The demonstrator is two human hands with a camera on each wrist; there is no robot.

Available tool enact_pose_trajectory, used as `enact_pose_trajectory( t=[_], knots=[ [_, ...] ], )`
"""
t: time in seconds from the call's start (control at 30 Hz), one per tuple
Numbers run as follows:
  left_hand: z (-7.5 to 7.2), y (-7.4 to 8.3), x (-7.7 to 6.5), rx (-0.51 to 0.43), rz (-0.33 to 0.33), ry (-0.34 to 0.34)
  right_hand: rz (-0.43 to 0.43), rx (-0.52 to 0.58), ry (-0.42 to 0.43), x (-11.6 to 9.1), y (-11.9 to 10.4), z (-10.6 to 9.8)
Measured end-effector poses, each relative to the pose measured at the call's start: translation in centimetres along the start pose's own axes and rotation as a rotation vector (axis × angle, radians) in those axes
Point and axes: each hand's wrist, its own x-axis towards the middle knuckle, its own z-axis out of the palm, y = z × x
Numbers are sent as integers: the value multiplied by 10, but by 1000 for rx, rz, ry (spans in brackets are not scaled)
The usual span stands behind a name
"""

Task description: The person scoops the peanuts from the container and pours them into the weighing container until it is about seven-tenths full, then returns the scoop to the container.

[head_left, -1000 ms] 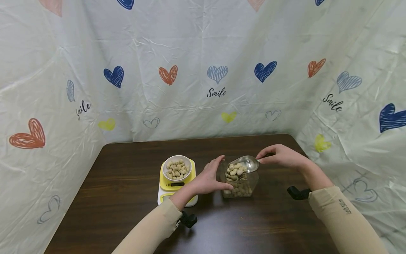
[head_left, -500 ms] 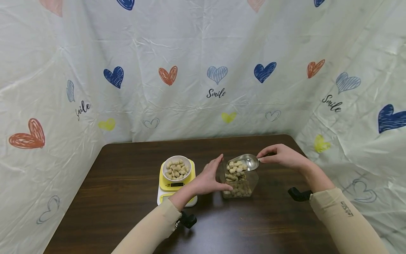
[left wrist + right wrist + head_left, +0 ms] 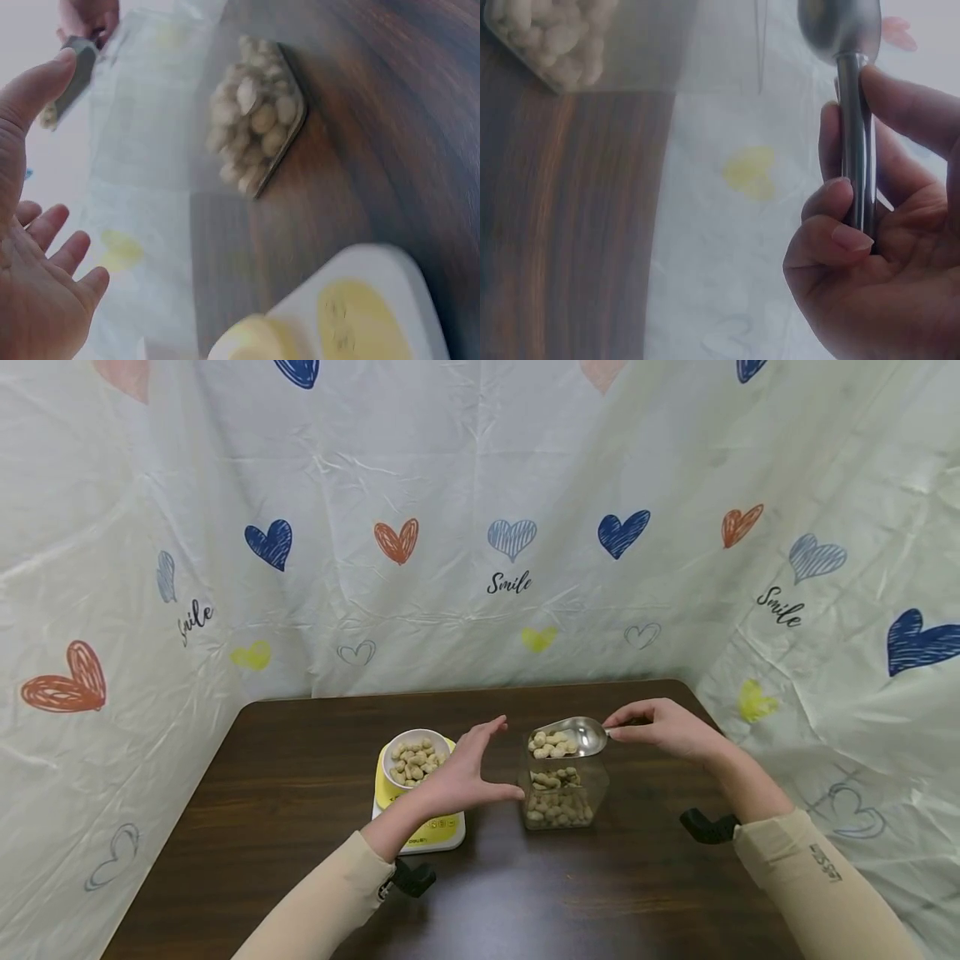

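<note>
My right hand (image 3: 667, 728) grips the handle of a metal scoop (image 3: 592, 735), which carries several peanuts in the shell (image 3: 551, 745). The scoop is over the mouth of a clear plastic container (image 3: 600, 785) with more peanuts inside. In the right wrist view the fingers curl round the scoop handle (image 3: 857, 135). My left hand (image 3: 461, 777) is apart from the container on its left side, thumb and fingers spread and holding nothing. Behind that hand a white bowl (image 3: 387, 762) of peanuts sits on a yellow and white kitchen scale (image 3: 450, 835), partly hidden by the hand.
The dark wooden table (image 3: 300, 810) bears the scale on the left and the container right of it. A pale curtain (image 3: 450, 643) printed with hearts surrounds the table's back and sides. A black wrist camera (image 3: 412, 878) hangs under each forearm.
My left hand has let go of the container and moved left, covering part of the scale and bowl. The scoop with its peanuts has risen slightly in my right hand.
</note>
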Motion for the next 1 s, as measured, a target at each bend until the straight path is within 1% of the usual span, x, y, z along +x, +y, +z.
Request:
enact_pose_trajectory(
  t=[0.13,0.3,0.43,0.57,0.67,0.77,0.9,1.0],
  knots=[
    [-19,-3,-14,-8,10,26,-4,-2,20,-2,-10,4],
    [-44,-9,-30,5,-5,72,3,-5,34,0,-20,10],
    [-63,-15,-43,43,-27,114,4,-18,50,4,-26,15],
    [-78,-23,-55,74,-65,143,7,-18,61,7,-33,19],
    [-87,-30,-63,92,-90,164,14,-9,64,11,-37,22],
    [-93,-38,-71,107,-99,182,12,-8,62,14,-41,26],
    [-98,-49,-80,132,-124,195,6,4,52,20,-49,32],
    [-100,-59,-86,152,-153,193,4,25,42,25,-53,37]
  ],
)
